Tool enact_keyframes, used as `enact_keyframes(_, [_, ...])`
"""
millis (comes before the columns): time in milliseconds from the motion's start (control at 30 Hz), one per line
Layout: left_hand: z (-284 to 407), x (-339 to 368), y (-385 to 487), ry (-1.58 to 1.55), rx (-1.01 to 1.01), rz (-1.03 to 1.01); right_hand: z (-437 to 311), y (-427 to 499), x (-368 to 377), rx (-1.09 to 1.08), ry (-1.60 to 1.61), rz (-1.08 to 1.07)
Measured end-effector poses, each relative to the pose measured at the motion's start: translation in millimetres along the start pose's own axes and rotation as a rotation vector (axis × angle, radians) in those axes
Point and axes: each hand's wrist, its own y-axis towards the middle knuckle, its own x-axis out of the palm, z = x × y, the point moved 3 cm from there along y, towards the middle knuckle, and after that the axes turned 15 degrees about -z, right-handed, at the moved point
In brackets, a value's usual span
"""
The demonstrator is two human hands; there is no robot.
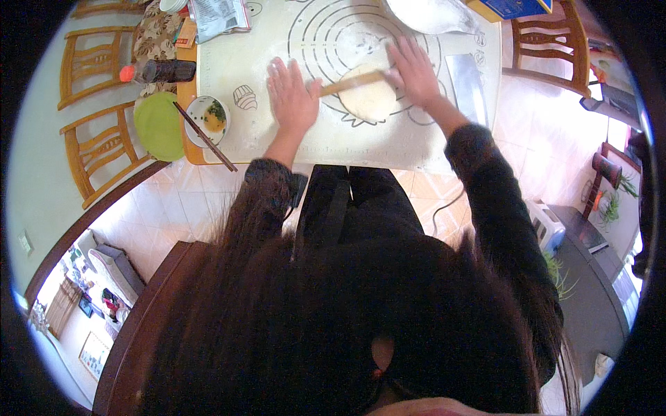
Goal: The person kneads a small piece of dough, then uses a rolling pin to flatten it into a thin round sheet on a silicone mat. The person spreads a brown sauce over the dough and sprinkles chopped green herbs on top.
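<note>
A wooden rolling pin [354, 85] lies slightly tilted across a flattened round of dough [369, 104] on the floured pastry mat [260, 130]. My left hand [294, 96] is flat over the pin's left end, fingers extended. Over its right end lies my right hand [414, 70], slightly blurred, with the fingers stretched forward. Neither hand wraps round the pin; the palms hide its ends. To the right of my right hand, a flat metal blade [465, 86] rests on the mat. Loose flour shows on the printed circles beyond the dough.
At the left are a bowl [223, 132] with liquid and green bits, chopsticks [200, 132] across it, a green plate [158, 127], a dark bottle with a red cap [169, 70] and a plastic packet [218, 18]. A flour bag [429, 15] and blue-yellow box [512, 8] stand at the far right.
</note>
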Motion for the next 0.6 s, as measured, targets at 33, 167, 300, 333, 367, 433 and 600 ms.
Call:
enact_keyframes(33, [6, -4, -6, -0.002, 0.059, 0.08, 0, -4, 2, 0.011, -0.011, -0.043])
enact_keyframes(167, [37, 9, -92, -0.099, 0.176, -0.317, -17, -109, 13, 0.001, -0.04, -0.338])
enact_keyframes(300, [13, 15, -38, -0.037, 0.023, -0.053, -6, -43, -5, -0.139, -0.094, -0.013])
enact_keyframes(333, [3, 15, -9, -0.019, -0.045, 0.026, -1, -17, -10, -0.15, -0.097, 0.097])
enact_keyframes(367, [-2, 11, 7, 0.032, -0.074, 0.162, 3, 10, -11, -0.103, -0.17, 0.153])
enact_keyframes(433, [-1, 10, 8, 0.003, -0.045, 0.073, 3, 10, -9, -0.037, -0.102, 0.158])
enact_keyframes(600, [38, 8, -100, -0.042, 0.184, -0.244, -21, -102, 5, -0.098, 0.021, -0.157])
